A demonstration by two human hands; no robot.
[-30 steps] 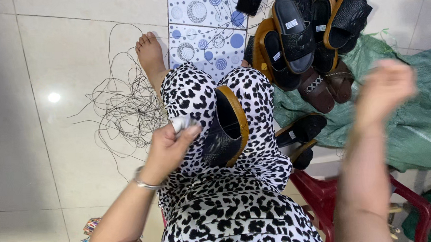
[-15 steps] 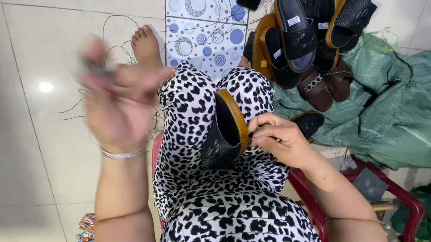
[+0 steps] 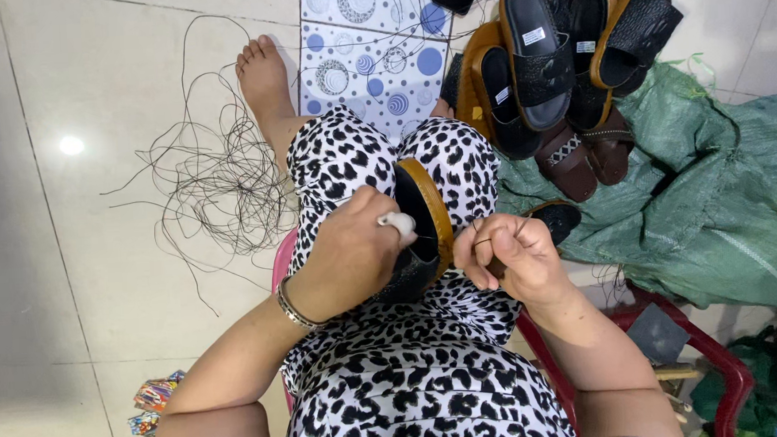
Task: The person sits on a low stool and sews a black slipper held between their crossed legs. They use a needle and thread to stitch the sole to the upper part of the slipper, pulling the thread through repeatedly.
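sandal (image 3: 424, 212) partly hidden by left hand (image 3: 355, 251), thread unclear

Pale tiled floor, brightly lit

Glossy cream floor tiles (image 3: 100, 287) reflect a lamp glare (image 3: 71, 145); a blue-patterned tile panel (image 3: 371, 51) lies ahead, a red plastic chair (image 3: 724, 365) beneath.

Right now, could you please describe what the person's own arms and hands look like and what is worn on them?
Both arms are bare, with no sleeves in view. The left hand has a thin silver-coloured bangle at the wrist and a white wrap on one fingertip. The right hand shows no bangle or glove.
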